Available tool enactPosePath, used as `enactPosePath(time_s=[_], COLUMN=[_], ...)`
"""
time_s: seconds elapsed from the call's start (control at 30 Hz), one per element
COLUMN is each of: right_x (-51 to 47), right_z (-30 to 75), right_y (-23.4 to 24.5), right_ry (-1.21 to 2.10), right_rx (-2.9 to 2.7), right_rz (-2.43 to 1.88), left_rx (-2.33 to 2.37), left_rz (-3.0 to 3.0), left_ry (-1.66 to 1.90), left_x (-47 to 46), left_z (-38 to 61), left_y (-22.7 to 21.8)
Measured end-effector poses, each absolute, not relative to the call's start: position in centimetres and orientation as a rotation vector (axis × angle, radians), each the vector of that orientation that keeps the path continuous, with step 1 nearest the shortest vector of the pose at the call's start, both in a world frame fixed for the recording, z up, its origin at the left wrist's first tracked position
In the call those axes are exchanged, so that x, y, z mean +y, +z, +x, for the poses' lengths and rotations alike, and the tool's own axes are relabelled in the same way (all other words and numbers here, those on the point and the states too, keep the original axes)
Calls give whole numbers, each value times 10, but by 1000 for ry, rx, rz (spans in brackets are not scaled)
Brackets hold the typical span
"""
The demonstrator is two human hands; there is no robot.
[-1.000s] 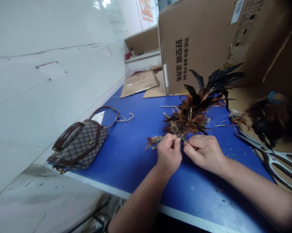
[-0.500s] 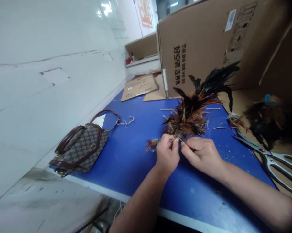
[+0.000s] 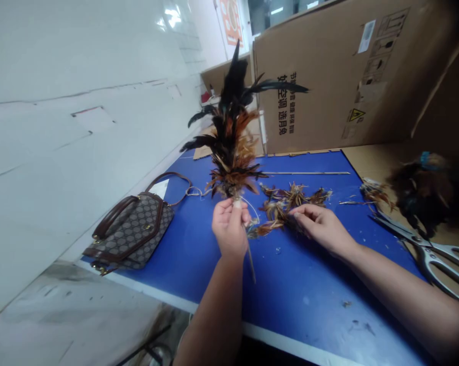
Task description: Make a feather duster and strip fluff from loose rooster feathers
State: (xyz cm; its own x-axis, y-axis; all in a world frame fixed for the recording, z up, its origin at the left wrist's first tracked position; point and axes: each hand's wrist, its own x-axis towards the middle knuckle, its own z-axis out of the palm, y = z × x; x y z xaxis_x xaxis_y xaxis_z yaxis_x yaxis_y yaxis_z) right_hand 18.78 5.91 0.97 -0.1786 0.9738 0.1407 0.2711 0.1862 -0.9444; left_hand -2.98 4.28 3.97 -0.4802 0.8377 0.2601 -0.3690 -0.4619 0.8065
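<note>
My left hand (image 3: 232, 226) is closed around the stick of a feather duster (image 3: 235, 152), which stands upright with black plumes at the top and brown-orange feathers below. The thin stick (image 3: 251, 259) sticks out beneath my fist, and a pale string loops out beside it. Over a pile of short brown feathers (image 3: 277, 206) on the blue table, my right hand (image 3: 318, 226) has thumb and fingertips pinched together at the pile's edge. Whether a feather is between those fingertips is hard to make out.
A patterned handbag (image 3: 138, 229) lies at the left by the wall. Large scissors (image 3: 423, 244) and a dark feather bundle (image 3: 420, 190) are on cardboard at the right. A big cardboard box (image 3: 320, 96) stands behind. A thin stick (image 3: 309, 173) lies across the blue table (image 3: 290, 295).
My left hand has moved left and raised the feather duster upright. My right hand has come away from it to the small feathers, which the duster partly covered before.
</note>
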Motion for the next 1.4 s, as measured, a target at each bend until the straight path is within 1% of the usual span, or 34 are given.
enactPosePath(time_s=[0.13, 0.23, 0.3, 0.37, 0.57, 0.7, 0.83, 0.97, 1.07, 1.2, 1.4], right_x=[66, 69, 69, 69, 73, 76, 70, 59, 55, 54, 57], right_z=[189, 194, 196, 197, 198, 202, 194, 167, 142, 115, 98], right_y=[-1, 4, 7, 7, -4, -2, 19, 48, 63, 69, 61], right_ry=[680, 398, 300, 282, 395, 579, 886, 1096, 1206, 1272, 1277], right_rx=[-2095, -2287, -2326, -2372, -2348, -2067, -1739, -1664, -1638, -1523, -1426], right_rz=[-1311, -1516, -1656, -1725, -1680, -1473, -1241, -1109, -1016, -945, -919], left_rx=[839, 881, 927, 976, 1002, 1015, 885, 756, 755, 819, 820], left_rz=[780, 735, 713, 696, 674, 653, 654, 682, 699, 704, 637], left_ry=[2023, 2082, 2111, 2114, 2010, 1874, 1810, 1761, 1701, 1650, 1610], left_x=[56, 63, 67, 69, 71, 69, 66, 59, 53, 48, 46], left_z=[-47, -67, -80, -90, -92, -76, -57, -38, -27, -21, -21], left_y=[35, 35, 35, 35, 31, 29, 26, 26, 26, 26, 29])
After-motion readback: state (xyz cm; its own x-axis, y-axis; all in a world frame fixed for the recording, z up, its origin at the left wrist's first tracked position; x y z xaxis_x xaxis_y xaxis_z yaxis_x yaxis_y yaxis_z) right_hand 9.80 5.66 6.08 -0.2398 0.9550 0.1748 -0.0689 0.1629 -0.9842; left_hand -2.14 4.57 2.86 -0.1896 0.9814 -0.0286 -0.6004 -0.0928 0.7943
